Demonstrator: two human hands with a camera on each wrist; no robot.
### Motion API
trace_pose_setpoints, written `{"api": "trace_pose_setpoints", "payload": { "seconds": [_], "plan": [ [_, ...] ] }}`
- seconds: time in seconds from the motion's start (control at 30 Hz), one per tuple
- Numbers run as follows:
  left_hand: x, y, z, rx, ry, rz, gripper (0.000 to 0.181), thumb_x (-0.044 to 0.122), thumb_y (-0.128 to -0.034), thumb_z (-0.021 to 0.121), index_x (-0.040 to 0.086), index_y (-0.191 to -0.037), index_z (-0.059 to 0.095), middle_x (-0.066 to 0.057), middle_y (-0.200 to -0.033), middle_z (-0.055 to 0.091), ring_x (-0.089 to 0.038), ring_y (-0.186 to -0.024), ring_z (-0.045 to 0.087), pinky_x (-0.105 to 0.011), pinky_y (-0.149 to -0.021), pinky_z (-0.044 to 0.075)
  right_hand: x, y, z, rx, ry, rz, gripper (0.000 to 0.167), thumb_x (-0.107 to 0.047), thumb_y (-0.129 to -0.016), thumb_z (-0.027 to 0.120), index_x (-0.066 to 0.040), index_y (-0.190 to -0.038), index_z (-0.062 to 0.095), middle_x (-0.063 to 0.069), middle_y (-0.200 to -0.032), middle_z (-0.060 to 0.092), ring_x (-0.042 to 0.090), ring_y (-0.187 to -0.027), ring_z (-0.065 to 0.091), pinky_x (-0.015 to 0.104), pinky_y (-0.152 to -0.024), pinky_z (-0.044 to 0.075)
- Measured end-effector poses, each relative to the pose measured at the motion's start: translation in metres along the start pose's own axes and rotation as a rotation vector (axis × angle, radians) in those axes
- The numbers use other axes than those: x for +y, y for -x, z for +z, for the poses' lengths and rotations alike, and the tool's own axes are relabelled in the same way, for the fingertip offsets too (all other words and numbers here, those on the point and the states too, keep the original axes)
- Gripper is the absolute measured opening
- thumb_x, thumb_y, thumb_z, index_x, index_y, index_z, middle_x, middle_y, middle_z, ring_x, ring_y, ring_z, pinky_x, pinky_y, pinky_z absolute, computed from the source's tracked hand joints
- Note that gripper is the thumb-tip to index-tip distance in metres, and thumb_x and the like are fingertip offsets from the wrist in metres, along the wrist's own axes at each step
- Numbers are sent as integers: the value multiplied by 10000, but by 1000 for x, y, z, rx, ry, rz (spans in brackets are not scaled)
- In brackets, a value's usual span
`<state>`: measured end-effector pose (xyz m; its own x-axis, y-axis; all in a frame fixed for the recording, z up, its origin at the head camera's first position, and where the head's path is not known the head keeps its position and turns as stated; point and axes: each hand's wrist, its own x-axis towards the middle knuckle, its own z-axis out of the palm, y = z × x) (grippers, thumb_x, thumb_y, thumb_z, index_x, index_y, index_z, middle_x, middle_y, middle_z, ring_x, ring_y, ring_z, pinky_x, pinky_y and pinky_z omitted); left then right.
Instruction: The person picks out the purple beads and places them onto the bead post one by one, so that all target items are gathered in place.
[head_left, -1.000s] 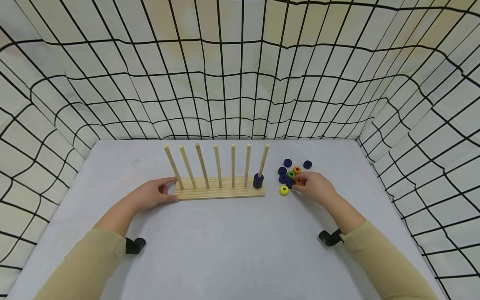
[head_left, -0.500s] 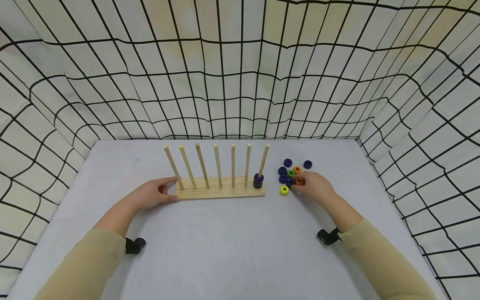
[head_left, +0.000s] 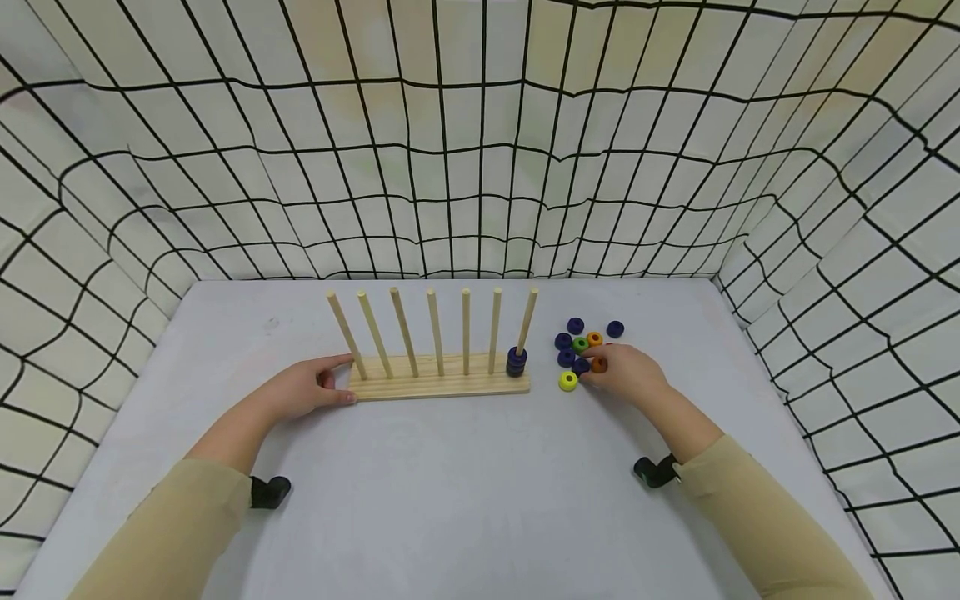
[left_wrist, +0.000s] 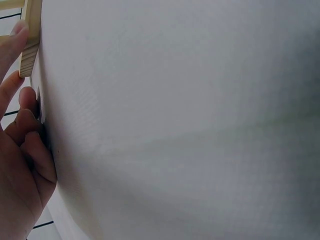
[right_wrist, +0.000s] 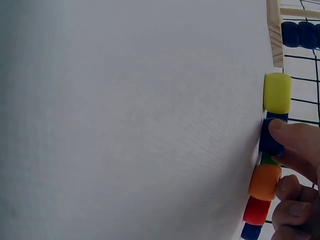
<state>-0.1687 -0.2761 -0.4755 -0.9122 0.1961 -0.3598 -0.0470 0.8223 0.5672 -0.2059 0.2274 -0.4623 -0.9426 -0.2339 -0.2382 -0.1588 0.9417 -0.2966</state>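
A wooden peg stand [head_left: 438,386] with a row of upright pegs sits mid-table. My left hand [head_left: 300,389] grips its left end, thumb at the front corner and index finger at the back. Dark blue beads [head_left: 516,362] are stacked on the rightmost peg. To the right of the stand, my right hand [head_left: 632,372] reaches into a loose group of beads. Its thumb and a finger pinch a dark blue bead [right_wrist: 270,140], which stands on the table. Close by are a yellow bead [head_left: 567,381], a green bead [head_left: 580,343] and an orange bead [right_wrist: 265,182].
More dark blue beads lie around the group, one apart at the back right [head_left: 615,329]. A red bead [right_wrist: 257,211] shows in the right wrist view. White cloth covers the table [head_left: 450,500]. Black netting [head_left: 480,167] over white walls encloses the back and sides.
My right hand has shifted very slightly left among the beads, and the green bead has been nudged a little back. The left hand and the stand have stayed put.
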Motion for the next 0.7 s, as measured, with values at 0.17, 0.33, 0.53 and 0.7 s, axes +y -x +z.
{"api": "trace_pose_setpoints", "payload": {
  "seconds": [0.17, 0.33, 0.53, 0.7],
  "plan": [
    [1, 1, 0, -5, -2, 5, 843, 445, -841, 774, 59, -1499, 414, -47, -823, 495, -197, -739, 446, -346, -653, 348, 2, -1, 1, 2, 21, -9, 459, -359, -894, 730, -154, -1299, 663, 96, -1132, 680, 273, -980, 618, 467, -823, 500],
    [5, 4, -2, -5, -7, 18, 827, 435, -854, 764, 52, -1498, 414, -49, -823, 502, -194, -737, 447, -344, -653, 351, 2, 0, 1, 17, 37, -16, 476, -385, -892, 725, -148, -1300, 661, 95, -1104, 683, 263, -942, 619, 450, -781, 505],
    [7, 5, -1, -3, -8, 21, 828, 437, -857, 760, 50, -1500, 410, -47, -826, 501, -192, -742, 448, -347, -652, 352, 0, 3, -3, 38, 33, 1, 500, -386, -896, 722, -139, -1325, 645, 128, -1182, 676, 291, -996, 627, 466, -796, 508],
    [6, 4, -1, -3, -6, 19, 833, 438, -852, 765, 53, -1500, 411, -49, -824, 500, -194, -738, 447, -348, -648, 351, -2, 5, -6, 43, 23, 18, 524, -405, -902, 713, -130, -1340, 631, 93, -1093, 692, 252, -934, 624, 430, -762, 508]
  ]
}}
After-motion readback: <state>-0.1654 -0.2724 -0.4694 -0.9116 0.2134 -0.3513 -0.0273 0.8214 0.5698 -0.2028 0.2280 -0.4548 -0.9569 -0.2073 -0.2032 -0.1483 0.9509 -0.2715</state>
